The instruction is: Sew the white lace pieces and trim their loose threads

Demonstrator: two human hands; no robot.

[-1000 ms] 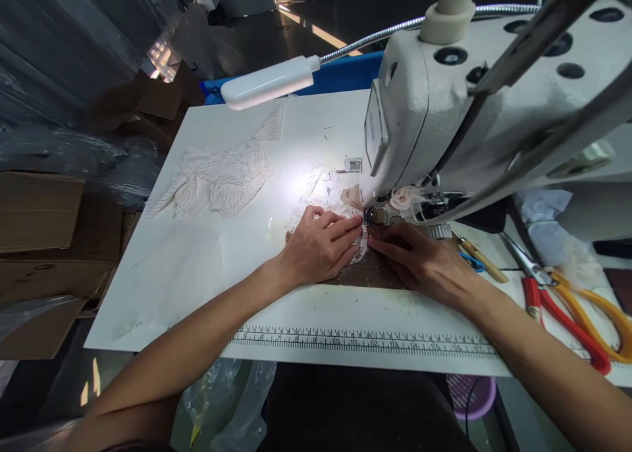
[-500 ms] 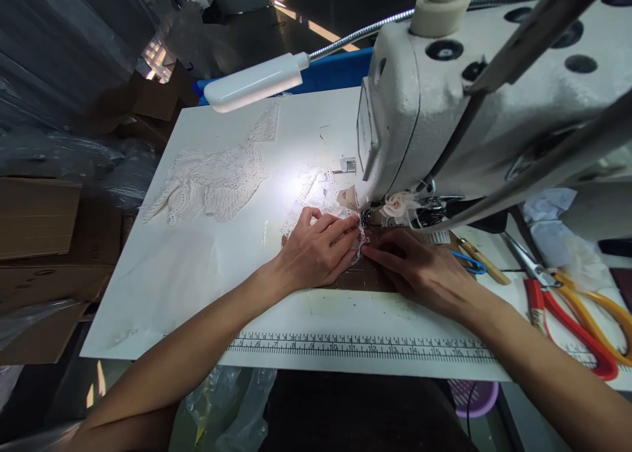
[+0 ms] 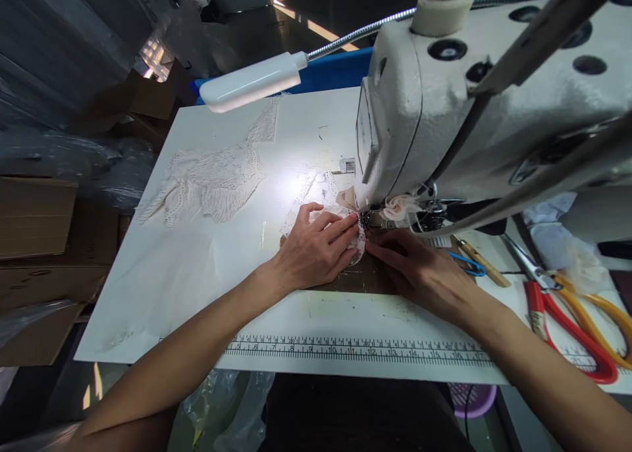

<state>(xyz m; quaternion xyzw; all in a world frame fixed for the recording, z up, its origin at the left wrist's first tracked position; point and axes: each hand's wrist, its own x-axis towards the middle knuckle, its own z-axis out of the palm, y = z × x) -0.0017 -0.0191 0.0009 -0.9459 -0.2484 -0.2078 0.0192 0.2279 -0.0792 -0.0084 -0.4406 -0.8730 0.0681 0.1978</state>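
Note:
A white lace piece lies under the needle end of the sewing machine, over a brown plate. My left hand rests on the lace with fingers stretched forward, the fingertips close beside the presser foot. On the other side my right hand has curled fingers, and its index fingertip meets the lace edge, seemingly pinching it; the thumb is hidden. Farther left on the table lies a second spread of white lace, which neither hand touches.
A white lamp on a bendable arm hangs over the table. At the right are red-handled scissors, yellow-handled scissors, a wooden-handled awl and blue tweezers. A ruler strip runs along the front edge. Cardboard boxes stand left.
Both hands keep almost the same place. The lace edge by my right index finger has shifted slightly. The whole view has moved a little.

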